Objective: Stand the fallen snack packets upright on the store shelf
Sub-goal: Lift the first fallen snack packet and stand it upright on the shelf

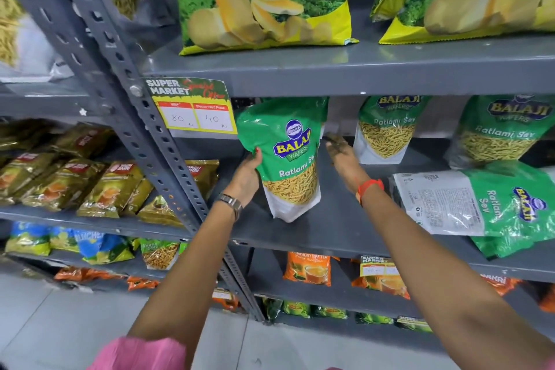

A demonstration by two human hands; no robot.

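A green Balaji Ratlami Sev packet (288,156) stands upright at the left end of the grey shelf (339,228). My left hand (244,177) grips its left edge, thumb on the front. My right hand (342,156) hovers just to the right of that packet, fingers apart and a little blurred, holding nothing. Two more sev packets stand upright further back, one in the middle (386,129) and one at the right (501,132). A fallen packet (480,204) lies flat on its side at the right, resting on another green packet under it.
A slotted grey upright post (156,141) stands left of the packet, with a price tag (195,108) hanging from the shelf above. Large chip bags (264,0) sit on the upper shelf. Tea packets (309,269) fill the lower shelves, and gold packets (90,183) fill the left bay.
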